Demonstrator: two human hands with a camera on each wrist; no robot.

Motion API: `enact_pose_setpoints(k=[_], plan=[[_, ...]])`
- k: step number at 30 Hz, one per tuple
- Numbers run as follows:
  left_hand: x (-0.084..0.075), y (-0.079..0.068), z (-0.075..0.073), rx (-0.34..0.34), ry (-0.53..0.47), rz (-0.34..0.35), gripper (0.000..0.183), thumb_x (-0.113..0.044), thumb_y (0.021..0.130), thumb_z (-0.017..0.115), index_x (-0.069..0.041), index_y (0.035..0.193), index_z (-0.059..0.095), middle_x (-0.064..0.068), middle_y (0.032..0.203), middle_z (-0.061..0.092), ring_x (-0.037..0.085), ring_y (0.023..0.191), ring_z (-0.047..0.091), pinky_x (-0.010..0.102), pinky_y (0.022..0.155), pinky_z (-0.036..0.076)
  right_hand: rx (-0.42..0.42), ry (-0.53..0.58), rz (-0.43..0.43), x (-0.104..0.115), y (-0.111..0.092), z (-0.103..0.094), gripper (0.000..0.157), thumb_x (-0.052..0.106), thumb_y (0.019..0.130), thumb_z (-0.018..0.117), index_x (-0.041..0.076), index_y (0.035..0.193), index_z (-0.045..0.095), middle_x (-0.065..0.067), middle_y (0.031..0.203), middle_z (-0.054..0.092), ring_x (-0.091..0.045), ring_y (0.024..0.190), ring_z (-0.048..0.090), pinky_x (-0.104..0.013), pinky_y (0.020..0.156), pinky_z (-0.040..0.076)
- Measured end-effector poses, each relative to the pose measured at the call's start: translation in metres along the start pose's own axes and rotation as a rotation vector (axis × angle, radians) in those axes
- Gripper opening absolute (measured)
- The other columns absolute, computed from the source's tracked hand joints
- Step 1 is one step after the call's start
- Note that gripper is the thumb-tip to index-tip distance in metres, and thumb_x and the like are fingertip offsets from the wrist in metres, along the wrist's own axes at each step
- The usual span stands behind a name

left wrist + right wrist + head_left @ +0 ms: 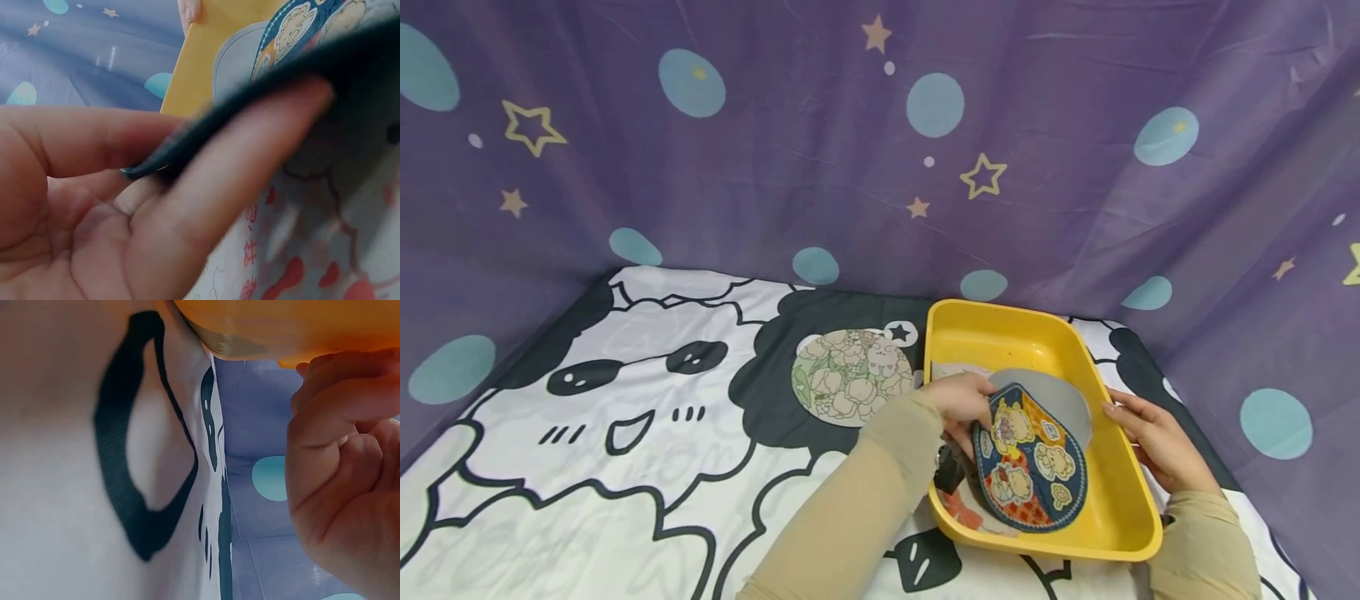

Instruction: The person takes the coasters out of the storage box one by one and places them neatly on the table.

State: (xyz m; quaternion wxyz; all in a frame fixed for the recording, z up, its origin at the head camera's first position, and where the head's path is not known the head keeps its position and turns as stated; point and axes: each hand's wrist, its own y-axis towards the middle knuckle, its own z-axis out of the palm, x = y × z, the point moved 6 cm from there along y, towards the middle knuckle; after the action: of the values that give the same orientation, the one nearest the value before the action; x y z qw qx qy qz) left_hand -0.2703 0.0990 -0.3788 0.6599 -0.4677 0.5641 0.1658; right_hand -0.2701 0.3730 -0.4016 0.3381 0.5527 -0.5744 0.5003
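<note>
My left hand [962, 404] reaches into a yellow plastic basin [1127, 500] and pinches the edge of a round blue mat [1026, 446] printed with bears. In the left wrist view the mat's dark edge [206, 125] runs between thumb and fingers, raised and tilted. Beneath it lie a grey round mat [1078, 400] and a pale mat with red prints [300, 275], both partly covered. At the basin's right side my right hand [1165, 437] grips the rim, fingers bent against the wall in the right wrist view.
A round floral mat [850, 379] lies on the black-and-white cartoon cloth [647, 483], just left of the basin. Behind and at both sides hangs a purple curtain [820, 167] with stars and teal dots.
</note>
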Motion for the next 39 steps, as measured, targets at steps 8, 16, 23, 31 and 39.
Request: enact_pose_setpoints(k=[8, 16, 23, 31, 39], plan=[[-0.001, -0.001, 0.002, -0.021, -0.037, 0.047, 0.052, 0.015, 0.089, 0.049, -0.005, 0.136, 0.056, 0.016, 0.098, 0.065, 0.037, 0.080, 0.072, 0.039, 0.057, 0.061, -0.010, -0.022, 0.010, 0.003, 0.000, 0.000, 0.048, 0.033, 0.101, 0.057, 0.014, 0.143, 0.048, 0.016, 0.093, 0.065, -0.005, 0.080, 0.066, -0.022, 0.074, 0.059], [-0.001, -0.003, 0.002, -0.073, -0.085, 0.116, 0.054, 0.011, 0.091, 0.057, -0.011, 0.140, 0.057, 0.015, 0.110, 0.069, 0.037, 0.080, 0.073, 0.040, 0.057, 0.061, 0.011, 0.021, 0.000, 0.001, 0.002, 0.001, 0.038, 0.029, 0.102, 0.056, 0.019, 0.139, 0.051, 0.016, 0.094, 0.069, -0.006, 0.081, 0.069, -0.025, 0.073, 0.060], [-0.002, -0.003, 0.004, -0.057, -0.117, 0.157, 0.049, 0.005, 0.094, 0.060, -0.012, 0.140, 0.057, 0.011, 0.110, 0.068, 0.032, 0.079, 0.073, 0.039, 0.058, 0.061, 0.016, 0.050, -0.013, 0.000, 0.002, 0.001, 0.026, 0.026, 0.103, 0.054, 0.030, 0.128, 0.056, 0.014, 0.092, 0.070, -0.007, 0.081, 0.070, -0.026, 0.071, 0.060], [-0.010, -0.010, 0.008, -0.040, -0.177, 0.196, 0.052, 0.004, 0.095, 0.059, -0.013, 0.143, 0.053, 0.016, 0.138, 0.056, 0.031, 0.082, 0.073, 0.040, 0.062, 0.061, 0.004, 0.038, -0.019, 0.001, 0.001, -0.001, 0.018, 0.026, 0.104, 0.053, 0.041, 0.113, 0.057, 0.015, 0.090, 0.069, -0.005, 0.076, 0.066, -0.023, 0.067, 0.058], [-0.025, -0.022, 0.006, -0.031, -0.205, 0.231, 0.051, 0.002, 0.095, 0.060, -0.015, 0.143, 0.053, 0.011, 0.118, 0.065, 0.022, 0.074, 0.070, 0.037, 0.060, 0.061, 0.009, 0.072, -0.076, 0.003, -0.001, 0.000, 0.027, 0.017, 0.104, 0.049, 0.041, 0.100, 0.061, 0.012, 0.085, 0.067, -0.005, 0.071, 0.063, -0.022, 0.063, 0.056]])
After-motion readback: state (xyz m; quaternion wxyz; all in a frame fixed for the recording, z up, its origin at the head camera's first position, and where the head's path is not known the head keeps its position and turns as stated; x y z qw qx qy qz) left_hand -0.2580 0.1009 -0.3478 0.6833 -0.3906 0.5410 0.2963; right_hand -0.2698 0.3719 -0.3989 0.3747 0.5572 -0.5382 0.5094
